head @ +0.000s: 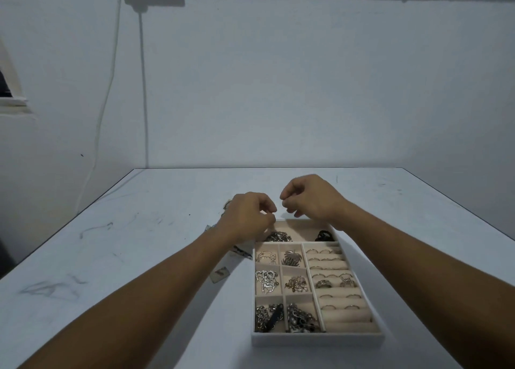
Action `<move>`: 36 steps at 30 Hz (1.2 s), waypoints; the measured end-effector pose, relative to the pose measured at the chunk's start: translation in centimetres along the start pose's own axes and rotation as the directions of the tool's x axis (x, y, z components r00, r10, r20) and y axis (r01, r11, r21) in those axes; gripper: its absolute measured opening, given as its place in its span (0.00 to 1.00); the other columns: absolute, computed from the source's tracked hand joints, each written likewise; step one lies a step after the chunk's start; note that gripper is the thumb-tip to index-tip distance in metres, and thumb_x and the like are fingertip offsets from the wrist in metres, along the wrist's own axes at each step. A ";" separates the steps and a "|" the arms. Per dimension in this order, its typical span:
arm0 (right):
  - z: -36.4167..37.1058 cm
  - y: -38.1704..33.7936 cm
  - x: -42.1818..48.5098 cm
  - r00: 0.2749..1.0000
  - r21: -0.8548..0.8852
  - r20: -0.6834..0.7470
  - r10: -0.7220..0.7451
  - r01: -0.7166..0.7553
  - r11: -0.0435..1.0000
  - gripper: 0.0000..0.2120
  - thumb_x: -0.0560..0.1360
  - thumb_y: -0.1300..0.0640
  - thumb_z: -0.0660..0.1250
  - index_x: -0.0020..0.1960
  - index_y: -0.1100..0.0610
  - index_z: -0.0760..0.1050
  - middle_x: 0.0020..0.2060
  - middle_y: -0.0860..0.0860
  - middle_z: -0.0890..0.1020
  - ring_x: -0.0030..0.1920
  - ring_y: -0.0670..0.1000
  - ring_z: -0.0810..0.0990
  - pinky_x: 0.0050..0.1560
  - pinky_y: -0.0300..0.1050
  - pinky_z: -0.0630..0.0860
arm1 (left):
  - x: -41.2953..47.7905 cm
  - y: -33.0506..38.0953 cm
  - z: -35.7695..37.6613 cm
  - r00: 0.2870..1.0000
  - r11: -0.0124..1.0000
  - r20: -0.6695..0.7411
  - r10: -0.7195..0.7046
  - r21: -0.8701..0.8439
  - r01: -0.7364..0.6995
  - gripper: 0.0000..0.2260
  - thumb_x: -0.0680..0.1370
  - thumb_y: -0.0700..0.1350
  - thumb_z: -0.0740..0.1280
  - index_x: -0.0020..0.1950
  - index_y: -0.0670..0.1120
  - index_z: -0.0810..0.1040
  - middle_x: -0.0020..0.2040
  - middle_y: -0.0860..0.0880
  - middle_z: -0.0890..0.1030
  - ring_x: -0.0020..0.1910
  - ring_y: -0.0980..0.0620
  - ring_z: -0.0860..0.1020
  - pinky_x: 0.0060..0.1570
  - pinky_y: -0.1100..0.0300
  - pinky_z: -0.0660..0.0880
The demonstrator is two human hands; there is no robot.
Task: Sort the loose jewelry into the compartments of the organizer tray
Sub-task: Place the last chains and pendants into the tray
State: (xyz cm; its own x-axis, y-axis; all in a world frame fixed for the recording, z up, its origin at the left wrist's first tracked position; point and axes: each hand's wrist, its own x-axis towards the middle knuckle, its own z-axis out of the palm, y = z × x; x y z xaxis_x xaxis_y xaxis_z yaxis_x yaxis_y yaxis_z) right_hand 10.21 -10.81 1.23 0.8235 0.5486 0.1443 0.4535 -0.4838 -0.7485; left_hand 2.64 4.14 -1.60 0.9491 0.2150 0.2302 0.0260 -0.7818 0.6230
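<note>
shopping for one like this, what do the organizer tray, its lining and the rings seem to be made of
Organizer tray: rigid white shell, matte, maybe covered board or plastic; its walls are straight and flat. Lining: soft beige fabric, velvet-like; matte, with padded rolls. Rings: silver-toned metal, polished; the thin bands glint. Plated or solid cannot be told.

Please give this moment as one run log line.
left hand: fingers curled above organizer tray far end | right hand: fingers curled, close beside | held item: too small to tell | loose pieces: left of tray
</note>
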 end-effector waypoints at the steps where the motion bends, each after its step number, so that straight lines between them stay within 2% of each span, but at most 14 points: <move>1: 0.3 0.4 0.1 1.000 -0.035 0.020 0.009 -0.008 0.999 0.05 0.72 0.63 0.71 0.41 0.55 0.80 0.37 0.52 0.83 0.40 0.52 0.83 0.45 0.47 0.81 | -0.2 -0.3 -0.2 0.999 0.998 0.028 0.023 0.052 -0.024 0.07 0.73 0.44 0.68 0.50 0.51 0.82 0.46 0.56 0.80 0.48 0.57 0.77 0.51 0.63 0.71; 5: 0.9 0.7 -0.3 0.979 -0.259 0.202 0.025 0.029 0.966 0.03 0.71 0.58 0.73 0.43 0.50 0.81 0.37 0.44 0.82 0.38 0.44 0.78 0.43 0.40 0.75 | -0.1 -1.0 -0.8 0.983 0.959 0.116 0.140 0.232 -0.164 0.08 0.73 0.51 0.70 0.48 0.52 0.84 0.47 0.52 0.82 0.49 0.53 0.78 0.55 0.52 0.74; 9: 1.3 0.6 -0.7 0.948 -0.392 0.316 0.033 0.098 0.915 0.10 0.72 0.52 0.73 0.53 0.48 0.84 0.49 0.45 0.85 0.52 0.46 0.80 0.56 0.43 0.76 | 0.4 -1.5 -1.2 0.959 0.935 0.200 0.200 0.255 -0.248 0.11 0.70 0.57 0.73 0.48 0.54 0.85 0.47 0.53 0.82 0.48 0.54 0.78 0.50 0.51 0.76; 12: 1.5 1.1 -0.7 0.949 -0.394 0.313 0.042 0.089 0.915 0.12 0.72 0.52 0.72 0.55 0.48 0.83 0.51 0.45 0.85 0.53 0.46 0.81 0.58 0.44 0.76 | 0.4 -1.7 -1.1 0.931 0.905 0.273 0.241 0.282 -0.317 0.10 0.72 0.55 0.72 0.50 0.56 0.84 0.43 0.55 0.83 0.45 0.57 0.77 0.50 0.51 0.75; 16: 2.0 1.6 -0.6 0.967 -0.404 0.252 0.028 0.079 0.911 0.12 0.71 0.57 0.72 0.53 0.47 0.84 0.47 0.45 0.86 0.48 0.47 0.82 0.53 0.44 0.79 | 0.1 -1.2 -1.3 0.905 0.878 0.329 0.268 0.304 -0.370 0.09 0.75 0.50 0.71 0.55 0.54 0.83 0.44 0.55 0.85 0.43 0.60 0.72 0.50 0.56 0.74; 18: 2.1 1.8 -0.5 0.977 -0.449 0.215 0.000 0.099 0.888 0.10 0.72 0.58 0.72 0.52 0.48 0.84 0.47 0.47 0.86 0.46 0.48 0.83 0.51 0.45 0.80 | 0.2 -1.1 -1.3 0.912 0.860 0.316 0.262 0.353 -0.369 0.09 0.75 0.51 0.70 0.55 0.55 0.83 0.45 0.54 0.84 0.45 0.58 0.71 0.50 0.56 0.73; 22: 2.0 2.2 -0.6 0.994 -0.481 0.103 -0.024 0.071 0.874 0.08 0.70 0.61 0.68 0.40 0.48 0.81 0.41 0.49 0.83 0.42 0.51 0.83 0.46 0.49 0.82 | 0.5 -1.0 -0.8 0.942 0.820 0.231 0.243 0.470 -0.327 0.08 0.76 0.49 0.67 0.53 0.56 0.83 0.47 0.52 0.83 0.51 0.52 0.75 0.50 0.55 0.74; 26: 1.3 2.7 -0.8 0.996 -0.436 0.090 -0.014 0.052 0.899 0.05 0.70 0.59 0.71 0.39 0.49 0.81 0.37 0.46 0.82 0.39 0.50 0.83 0.44 0.48 0.82 | 0.3 -1.1 -0.6 0.946 0.810 0.178 0.270 0.489 -0.323 0.08 0.76 0.49 0.66 0.52 0.54 0.83 0.46 0.54 0.83 0.50 0.53 0.76 0.48 0.57 0.73; 29: 1.2 2.8 -0.9 0.993 -0.426 0.120 -0.002 0.053 0.903 0.03 0.69 0.54 0.74 0.42 0.49 0.83 0.41 0.46 0.84 0.42 0.49 0.83 0.46 0.48 0.81 | 0.4 -1.1 -0.6 0.951 0.844 0.175 0.255 0.439 -0.307 0.08 0.75 0.52 0.67 0.51 0.54 0.83 0.46 0.54 0.83 0.49 0.53 0.76 0.47 0.57 0.74; 31: 1.4 2.6 -0.9 0.989 -0.431 0.149 -0.005 0.070 0.899 0.07 0.69 0.52 0.74 0.47 0.48 0.84 0.42 0.46 0.85 0.43 0.48 0.83 0.48 0.49 0.81 | 0.6 -1.0 -0.4 0.943 0.845 0.210 0.256 0.425 -0.324 0.09 0.74 0.55 0.68 0.52 0.55 0.82 0.45 0.55 0.83 0.49 0.53 0.76 0.48 0.55 0.74; 34: 1.6 2.2 -1.1 0.978 -0.452 0.206 -0.012 0.106 0.885 0.10 0.71 0.50 0.73 0.52 0.46 0.84 0.43 0.47 0.86 0.45 0.48 0.83 0.50 0.50 0.80 | 0.6 -0.8 0.1 0.918 0.790 0.261 0.299 0.472 -0.392 0.10 0.74 0.54 0.68 0.53 0.54 0.82 0.44 0.53 0.83 0.48 0.52 0.76 0.41 0.58 0.68; 36: 1.5 2.1 -1.1 0.974 -0.489 0.228 -0.011 0.124 0.863 0.10 0.72 0.50 0.72 0.53 0.46 0.84 0.44 0.48 0.86 0.46 0.49 0.83 0.50 0.49 0.80 | 0.6 -0.9 0.2 0.916 0.762 0.262 0.304 0.510 -0.399 0.10 0.75 0.53 0.67 0.54 0.54 0.82 0.45 0.53 0.83 0.50 0.52 0.75 0.42 0.59 0.65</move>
State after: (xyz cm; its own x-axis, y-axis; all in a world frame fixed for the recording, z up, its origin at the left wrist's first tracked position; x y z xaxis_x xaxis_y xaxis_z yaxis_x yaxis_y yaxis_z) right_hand 9.72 -11.37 -1.47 0.7193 0.6947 0.0011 0.6603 -0.6833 -0.3116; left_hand 3.26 4.83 -2.16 0.9596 -0.1940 0.2039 -0.1986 -0.9801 0.0019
